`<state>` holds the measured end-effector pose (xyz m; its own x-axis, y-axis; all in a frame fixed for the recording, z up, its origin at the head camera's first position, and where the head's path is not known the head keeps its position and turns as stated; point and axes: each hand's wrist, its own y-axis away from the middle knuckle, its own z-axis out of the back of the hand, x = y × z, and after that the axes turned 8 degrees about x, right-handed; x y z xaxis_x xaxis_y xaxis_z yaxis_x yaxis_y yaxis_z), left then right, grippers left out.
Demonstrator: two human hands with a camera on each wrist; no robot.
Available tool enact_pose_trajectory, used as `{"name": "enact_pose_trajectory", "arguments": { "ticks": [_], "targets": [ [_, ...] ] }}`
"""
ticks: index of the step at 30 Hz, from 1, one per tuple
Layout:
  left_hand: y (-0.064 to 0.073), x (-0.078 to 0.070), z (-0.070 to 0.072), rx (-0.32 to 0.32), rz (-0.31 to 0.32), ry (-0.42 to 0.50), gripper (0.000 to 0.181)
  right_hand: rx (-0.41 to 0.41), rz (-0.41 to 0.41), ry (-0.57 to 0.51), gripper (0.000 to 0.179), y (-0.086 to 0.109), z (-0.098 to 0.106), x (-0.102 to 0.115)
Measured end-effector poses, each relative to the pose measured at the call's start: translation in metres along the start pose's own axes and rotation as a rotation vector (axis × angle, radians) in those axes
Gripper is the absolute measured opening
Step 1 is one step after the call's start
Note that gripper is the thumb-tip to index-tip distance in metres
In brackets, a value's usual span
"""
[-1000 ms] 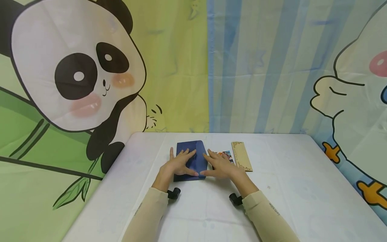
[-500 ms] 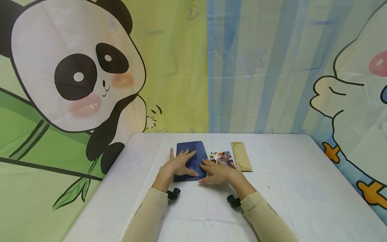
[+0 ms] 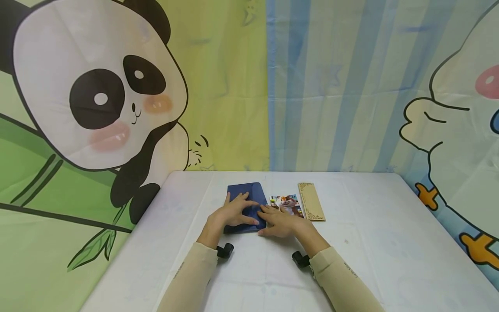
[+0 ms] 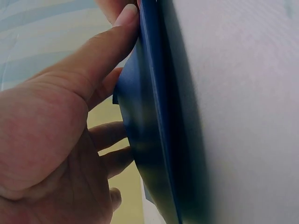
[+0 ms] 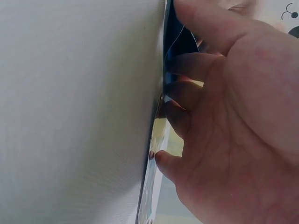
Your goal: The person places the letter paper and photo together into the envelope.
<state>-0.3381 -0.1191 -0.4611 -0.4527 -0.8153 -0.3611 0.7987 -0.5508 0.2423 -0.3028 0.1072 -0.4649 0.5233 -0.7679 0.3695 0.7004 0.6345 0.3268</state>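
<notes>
A dark blue envelope [image 3: 238, 189] lies on the white table, its flap along the right side. My left hand [image 3: 232, 212] rests on it with fingers spread, the thumb near the flap. In the left wrist view, the left thumb and fingertips meet the face of the envelope [image 4: 148, 121]. At the flap's right edge are the fingertips of my right hand [image 3: 283, 222], its fingers fairly straight. The right wrist view has the right hand [image 5: 229, 116] alongside the envelope [image 5: 173, 44]. Partly under that hand lies a picture card [image 3: 289, 202] with a cartoon animal.
A long beige card [image 3: 311, 201] with ornate corners lies right of the picture card. The white table [image 3: 374, 242] extends around these things, with a panda-printed curtain [image 3: 97, 99] at the left and striped cloth [image 3: 327, 86] behind.
My right hand has shifted down toward the near part of the flap, uncovering more of the picture card. My left fingers have moved slightly right across the envelope, which stays in place.
</notes>
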Motion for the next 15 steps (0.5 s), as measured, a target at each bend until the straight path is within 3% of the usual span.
{"name": "enact_pose_trajectory", "arguments": {
  "ticks": [15],
  "targets": [
    [0.0005, 0.0064, 0.0023, -0.021, -0.014, 0.063, 0.055, 0.003, -0.002, 0.000, 0.076, 0.0002, 0.0002, -0.0001]
  ]
}}
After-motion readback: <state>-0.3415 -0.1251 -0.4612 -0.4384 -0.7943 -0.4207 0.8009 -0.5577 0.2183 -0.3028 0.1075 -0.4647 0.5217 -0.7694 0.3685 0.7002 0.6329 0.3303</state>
